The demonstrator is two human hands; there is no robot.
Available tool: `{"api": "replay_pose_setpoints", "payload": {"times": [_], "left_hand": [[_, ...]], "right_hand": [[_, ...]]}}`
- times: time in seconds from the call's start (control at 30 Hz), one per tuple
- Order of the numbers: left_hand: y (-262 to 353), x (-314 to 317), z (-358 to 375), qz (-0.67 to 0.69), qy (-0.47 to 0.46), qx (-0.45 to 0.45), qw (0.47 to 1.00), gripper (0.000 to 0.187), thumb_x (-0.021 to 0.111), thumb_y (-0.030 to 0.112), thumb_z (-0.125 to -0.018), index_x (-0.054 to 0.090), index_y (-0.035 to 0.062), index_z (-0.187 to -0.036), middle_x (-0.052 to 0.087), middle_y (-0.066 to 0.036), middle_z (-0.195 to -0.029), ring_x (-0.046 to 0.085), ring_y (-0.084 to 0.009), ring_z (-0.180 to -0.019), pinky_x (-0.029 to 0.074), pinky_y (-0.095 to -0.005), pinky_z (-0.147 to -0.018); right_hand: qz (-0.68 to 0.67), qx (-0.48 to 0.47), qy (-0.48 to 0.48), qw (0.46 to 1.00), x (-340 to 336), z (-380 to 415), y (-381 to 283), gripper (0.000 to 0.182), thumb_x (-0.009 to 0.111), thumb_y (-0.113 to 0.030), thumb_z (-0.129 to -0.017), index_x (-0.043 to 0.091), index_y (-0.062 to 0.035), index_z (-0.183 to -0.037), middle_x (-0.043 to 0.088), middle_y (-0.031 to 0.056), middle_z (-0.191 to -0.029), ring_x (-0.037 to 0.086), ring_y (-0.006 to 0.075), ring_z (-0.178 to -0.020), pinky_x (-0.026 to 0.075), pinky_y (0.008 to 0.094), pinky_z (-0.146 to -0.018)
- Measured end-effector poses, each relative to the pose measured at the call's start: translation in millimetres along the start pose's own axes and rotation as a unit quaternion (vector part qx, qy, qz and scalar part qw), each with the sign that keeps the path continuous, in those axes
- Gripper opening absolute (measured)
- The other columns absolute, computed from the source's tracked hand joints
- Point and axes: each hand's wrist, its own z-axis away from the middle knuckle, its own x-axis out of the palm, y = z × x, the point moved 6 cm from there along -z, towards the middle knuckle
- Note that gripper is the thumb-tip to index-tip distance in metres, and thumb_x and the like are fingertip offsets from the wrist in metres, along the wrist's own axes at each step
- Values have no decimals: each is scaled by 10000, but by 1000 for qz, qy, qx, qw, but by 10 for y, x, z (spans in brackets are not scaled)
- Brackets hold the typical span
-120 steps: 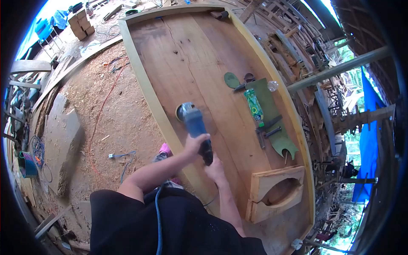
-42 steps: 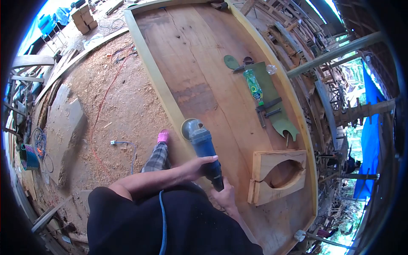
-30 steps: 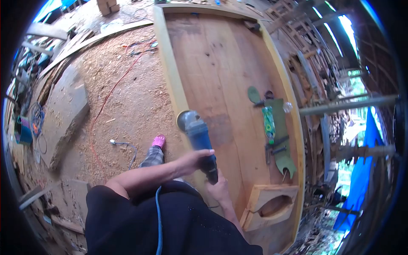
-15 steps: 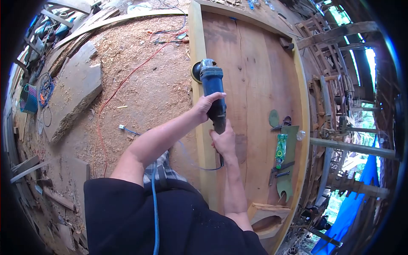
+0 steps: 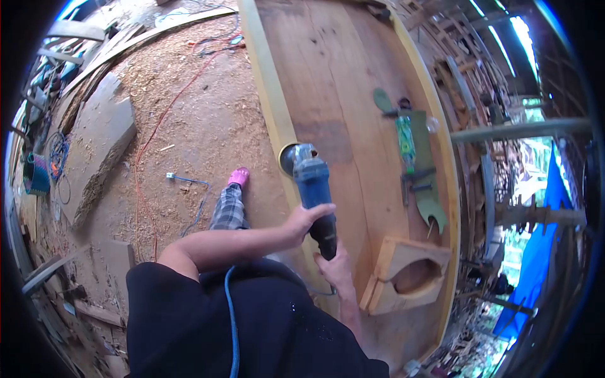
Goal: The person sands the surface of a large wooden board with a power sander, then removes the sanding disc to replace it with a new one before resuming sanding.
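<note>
Both my hands hold a blue and black angle grinder [image 5: 314,186] over the near-side rail of a large framed wooden panel [image 5: 340,113]. My left hand [image 5: 310,222] is wrapped around the middle of its body. Farther back, my right hand [image 5: 336,266] grips the narrow rear end, where a cord trails off. The round disc [image 5: 288,159] at the grinder's head is tilted against the pale wooden rail [image 5: 270,104]. To the right of my right hand, a wooden block with an oval hollow [image 5: 406,275] rests on the panel.
A green bottle [image 5: 405,143], a green flat template [image 5: 430,195] and small tools lie along the panel's right side. Wood shavings, a red cord [image 5: 157,126] and a thick slab [image 5: 104,142] cover the floor at left. A pink shoe [image 5: 239,176] stands beside the rail.
The grinder and both hands have moved back along the rail toward the lower end of the panel. My body has shifted the same way, and the pink shoe has come into view.
</note>
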Motion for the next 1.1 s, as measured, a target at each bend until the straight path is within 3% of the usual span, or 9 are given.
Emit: {"api": "replay_pose_setpoints", "payload": {"times": [0.03,0.1,0.2,0.27,0.43,0.7,0.97,1.07,1.1], "left_hand": [[-291,79,146,9,-26,-39,999,360,739,303,-790,575,68,-1008,626,-37,-877,609,-153,-789,493,-325,-726],[-821,218,431,10,-79,-126,989,371,742,302,-795,588,80,-1049,630,-31,-929,596,-160,-870,469,-344,-796],[-1385,387,789,-14,-144,-274,951,456,785,340,-763,591,104,-1101,628,-38,-1021,563,-179,-1009,412,-342,-919],[-1566,489,972,-38,-159,-316,935,547,770,363,-770,555,58,-1170,603,-56,-1142,507,-184,-1130,331,-336,-1011],[-1539,445,904,-40,-122,-308,943,496,805,351,-738,593,94,-1105,623,-38,-1081,537,-177,-1065,387,-335,-950],[-462,174,316,-17,-14,-171,985,457,798,325,-733,609,100,-1082,665,-40,-1016,590,-174,-1000,393,-342,-913],[1326,-275,-779,79,-2,9,997,354,748,273,-757,551,79,-978,604,-56,-825,604,-199,-762,494,-360,-718],[1832,-391,-1011,85,3,42,995,357,748,272,-754,543,73,-967,603,-66,-824,607,-203,-745,499,-361,-711],[1973,-389,-1029,95,-1,42,995,366,749,272,-750,539,69,-969,600,-71,-820,608,-204,-738,501,-360,-707]], "right_hand": [[-5,8,9,1000,-44,279,218,455,681,-106,-747,518,-29,-1165,602,85,-845,618,179,-601,517,318,-552],[-20,-39,57,997,-178,777,461,435,697,-193,-719,539,-43,-1096,642,173,-777,677,296,-754,510,408,-683],[23,-5,43,999,-333,1373,842,440,704,-199,-718,549,-44,-1100,646,169,-779,679,303,-746,512,399,-684],[5,20,41,999,-364,1599,980,432,708,-203,-719,550,-40,-1087,647,167,-774,679,306,-743,512,400,-685],[20,-21,50,998,-361,1533,971,408,732,-231,-735,551,-31,-1042,648,161,-757,681,302,-731,511,397,-670],[2,-97,46,994,-251,497,125,435,725,-344,-789,547,-27,-1029,652,168,-766,679,306,-722,502,413,-652],[-77,-25,-53,995,125,-1135,-1206,446,683,-366,-825,496,-32,-1054,624,173,-726,659,335,-684,499,424,-632],[-38,-132,1,991,204,-1576,-1578,416,668,-328,-838,465,-37,-1054,628,187,-737,662,367,-707,500,449,-632],[-13,-154,38,987,205,-1658,-1705,390,673,-305,-840,470,-44,-1047,630,152,-716,659,306,-645,498,408,-582]]}}
